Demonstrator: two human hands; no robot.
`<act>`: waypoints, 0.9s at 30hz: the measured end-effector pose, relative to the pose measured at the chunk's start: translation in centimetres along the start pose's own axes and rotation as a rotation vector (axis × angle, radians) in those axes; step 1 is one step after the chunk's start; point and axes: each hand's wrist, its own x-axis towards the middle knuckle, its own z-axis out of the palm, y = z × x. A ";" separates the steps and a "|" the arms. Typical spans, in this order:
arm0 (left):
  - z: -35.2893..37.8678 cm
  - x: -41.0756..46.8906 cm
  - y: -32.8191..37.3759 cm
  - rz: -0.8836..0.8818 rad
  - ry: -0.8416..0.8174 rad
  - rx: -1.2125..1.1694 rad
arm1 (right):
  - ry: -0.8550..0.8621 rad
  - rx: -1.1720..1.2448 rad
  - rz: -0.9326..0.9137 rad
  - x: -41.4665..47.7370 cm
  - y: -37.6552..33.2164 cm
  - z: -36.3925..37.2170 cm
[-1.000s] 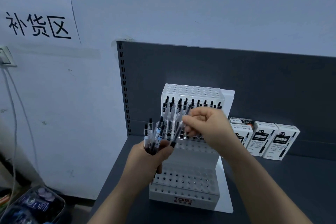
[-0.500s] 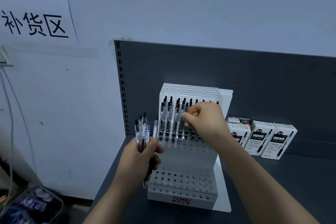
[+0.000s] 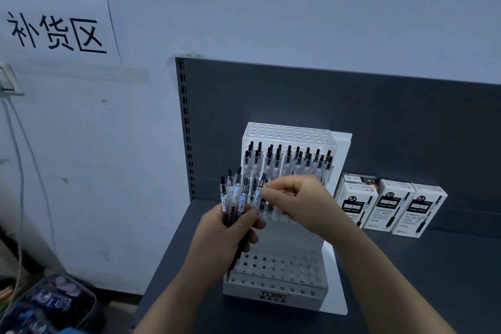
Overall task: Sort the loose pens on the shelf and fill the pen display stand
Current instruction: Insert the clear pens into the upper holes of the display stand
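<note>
A white stepped pen display stand [image 3: 276,274] stands on the dark shelf [image 3: 406,279]. Its second tier from the top holds several clear pens with black caps [image 3: 288,158]; the lower tiers show bare holes. My left hand [image 3: 230,230] grips a bundle of several clear pens [image 3: 237,195], upright, just left of the stand. My right hand [image 3: 298,200] is beside the bundle and pinches the top of one pen [image 3: 259,187] on the bundle's right side.
Three white pen boxes [image 3: 390,206] stand in a row right of the stand against the dark back panel [image 3: 352,106], with another box behind them. A paper sign [image 3: 54,32] hangs on the wall. A clear bag [image 3: 51,304] lies low at the left.
My right hand left the stand's pen row and came down to the bundle. My left hand moved the bundle right, closer to the stand.
</note>
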 end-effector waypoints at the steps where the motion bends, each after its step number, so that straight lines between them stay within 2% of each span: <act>1: 0.3 0.0 0.0 0.011 -0.017 0.004 | -0.021 0.041 -0.019 -0.1 0.1 0.1; 4: 0.7 0.1 -0.2 0.009 -0.038 -0.023 | -0.011 0.126 0.004 -0.3 0.5 -0.4; 6: 0.5 0.3 -0.5 -0.023 -0.017 -0.077 | 0.054 0.194 0.045 -0.5 0.5 -1.4; 10: -0.4 0.3 -1.0 -0.023 0.078 -0.036 | 0.377 0.438 0.015 -0.6 0.0 -4.5; 12: -0.8 0.2 -1.0 -0.013 0.115 0.011 | 0.521 0.385 -0.044 -0.2 -0.3 -5.4; 14: -0.8 0.2 -0.9 -0.029 0.110 -0.016 | 0.576 0.279 -0.062 0.4 -0.3 -5.3; 18: -1.0 0.6 -1.2 -0.107 0.086 -0.108 | 0.544 0.131 -0.030 1.5 -0.2 -3.9; 23: -1.4 0.7 -1.7 -0.062 0.053 -0.004 | 0.500 -0.118 -0.043 2.2 -1.4 -4.0; 27: -1.4 0.9 -1.5 -0.020 0.044 -0.064 | 0.495 -0.244 -0.071 2.3 -1.9 -4.4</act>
